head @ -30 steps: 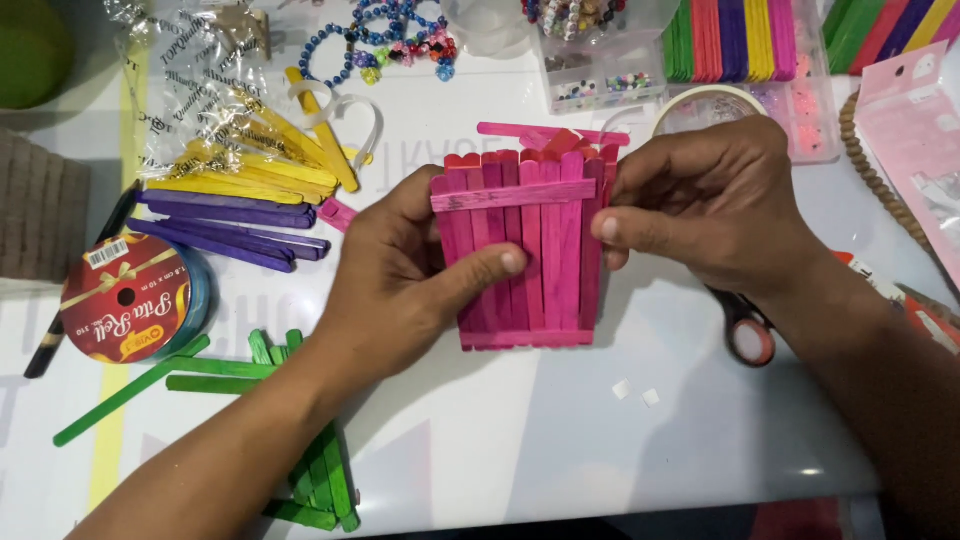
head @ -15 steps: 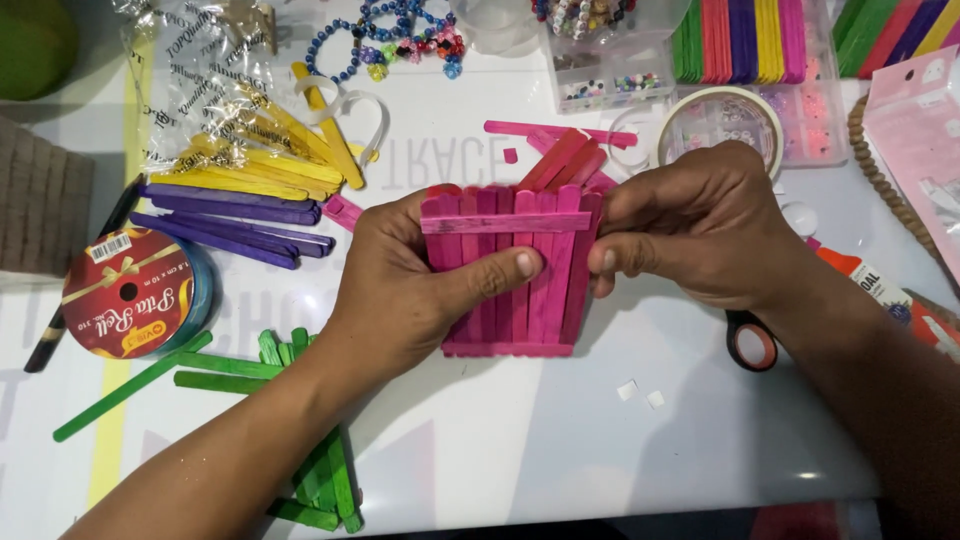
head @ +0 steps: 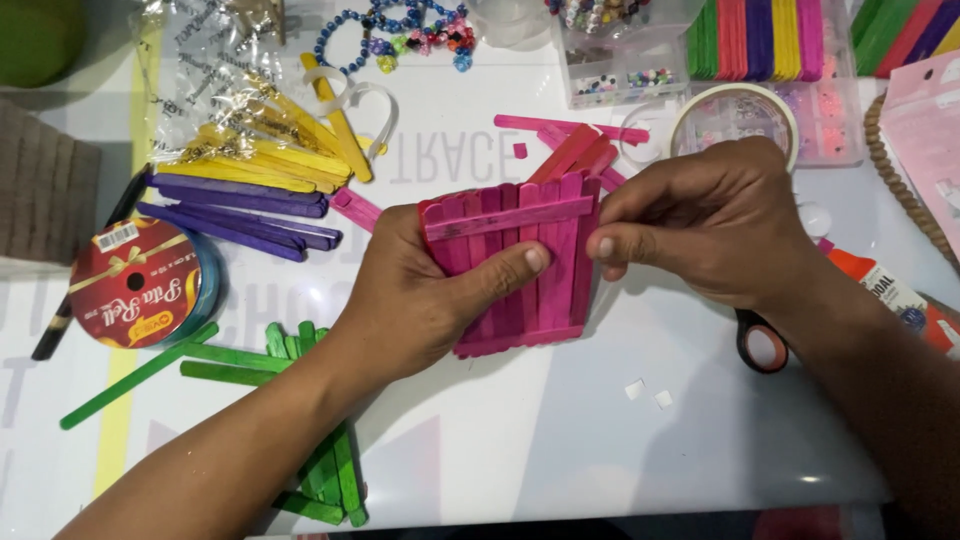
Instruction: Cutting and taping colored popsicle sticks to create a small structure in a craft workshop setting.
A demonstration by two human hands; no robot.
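Pink stick panel (head: 515, 265) is gripped by the left hand (head: 420, 300), the right hand (head: 715, 225) pinching its edge; firm, even pressure would probably keep the crossbar (head: 505, 217) straight.

One pink stick panel (head: 520, 260), one ribbon spool (head: 140, 285), perhaps five purple sticks (head: 235, 210).
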